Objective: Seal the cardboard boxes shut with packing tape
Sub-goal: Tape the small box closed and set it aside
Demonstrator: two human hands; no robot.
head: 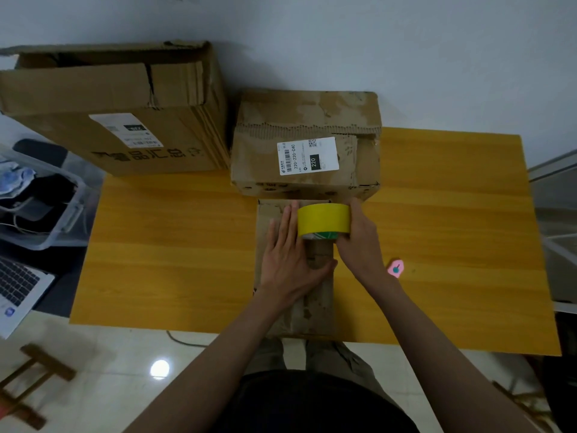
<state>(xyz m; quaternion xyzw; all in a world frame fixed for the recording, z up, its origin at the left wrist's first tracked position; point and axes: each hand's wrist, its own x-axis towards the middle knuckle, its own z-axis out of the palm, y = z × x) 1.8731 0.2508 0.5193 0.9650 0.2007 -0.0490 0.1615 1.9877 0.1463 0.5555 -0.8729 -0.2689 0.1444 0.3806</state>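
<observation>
Step in hand, as judged: laying a strip of packing tape along the top seam of the small cardboard box [293, 307] at lower centre of the frame, on the yellow table [175, 245]. Left hand [288, 257] flat on the box top, fingers straight and close together, thumb stretched toward the seam, pressing down. Right hand [359, 242] wrapped round the right side of the yellow tape roll [323, 221], roll standing on edge at the far end of the box top. Whether a tape end is already stuck to the cardboard: cannot tell; only a short clear stretch visible under the roll. To do well: keep flaps held closed and level under the flat palm, keep roll square to the seam, pull with steady tension, smooth down behind the roll to avoid creases. Risk, as judged: tape drifting off the seam on the scuffed cardboard. Two further boxes awaiting: medium labelled box [307, 145] just beyond, at centre, touching the small one; large box [115, 110] at upper left, top flaps open. Pink cutter [396, 269] near the right wrist, within reach for the cut.
</observation>
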